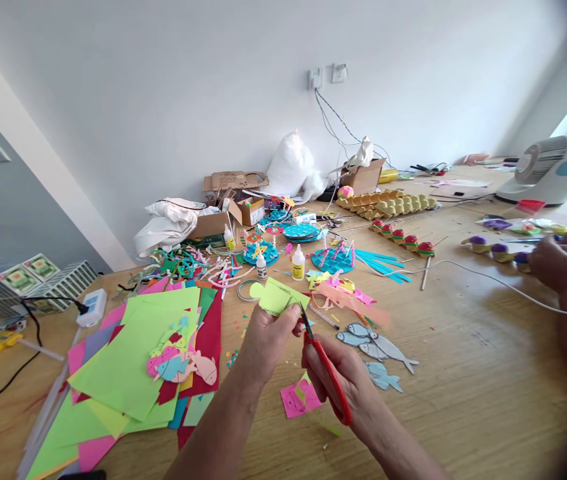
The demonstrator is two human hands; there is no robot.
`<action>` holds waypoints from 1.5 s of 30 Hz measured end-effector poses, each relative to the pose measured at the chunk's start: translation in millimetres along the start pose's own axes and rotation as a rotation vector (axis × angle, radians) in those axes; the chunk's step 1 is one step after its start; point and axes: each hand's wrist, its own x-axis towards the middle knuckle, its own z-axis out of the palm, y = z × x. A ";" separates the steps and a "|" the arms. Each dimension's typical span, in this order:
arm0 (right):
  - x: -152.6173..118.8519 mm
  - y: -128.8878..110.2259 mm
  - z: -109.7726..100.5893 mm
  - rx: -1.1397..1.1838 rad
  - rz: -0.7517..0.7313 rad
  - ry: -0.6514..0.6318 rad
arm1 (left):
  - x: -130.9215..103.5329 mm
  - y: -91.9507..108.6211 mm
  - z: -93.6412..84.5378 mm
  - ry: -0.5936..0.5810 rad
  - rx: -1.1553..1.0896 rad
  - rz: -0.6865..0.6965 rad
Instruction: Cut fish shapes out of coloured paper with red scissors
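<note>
My left hand (274, 330) pinches a light green piece of paper (274, 297) with dark drawn lines, near the centre of the view. In my right hand (336, 373) are red-handled scissors (330, 377), their dark blades at the right edge of the green paper. Below the hands, a pink paper piece (292, 400) with a yellow-green scrap on it lies on the table. Grey-blue fish cutouts (380, 350) lie to the right. Colourful paper fish (176, 363) rest on stacked coloured sheets (113, 373) at the left.
Glue bottles (298, 263) stand behind the hands, near blue decorated discs (333, 259). Painted egg-carton strips (403, 240) and a white fan (538, 167) are at the right. Another person's hands (563, 257) work at the right edge, beside a white cable (493, 270). Cardboard boxes (210, 223) line the wall.
</note>
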 end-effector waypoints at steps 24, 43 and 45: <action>-0.9 3.2 -1.5 0.066 -0.025 -0.046 | -3.0 2.3 2.8 0.017 0.046 -0.015; -0.8 8.0 -2.9 0.067 0.012 -0.024 | -0.3 3.6 -0.1 -0.069 0.023 -0.053; -0.7 7.4 -2.5 0.065 0.017 -0.023 | -0.3 3.1 -0.7 -0.073 0.021 -0.054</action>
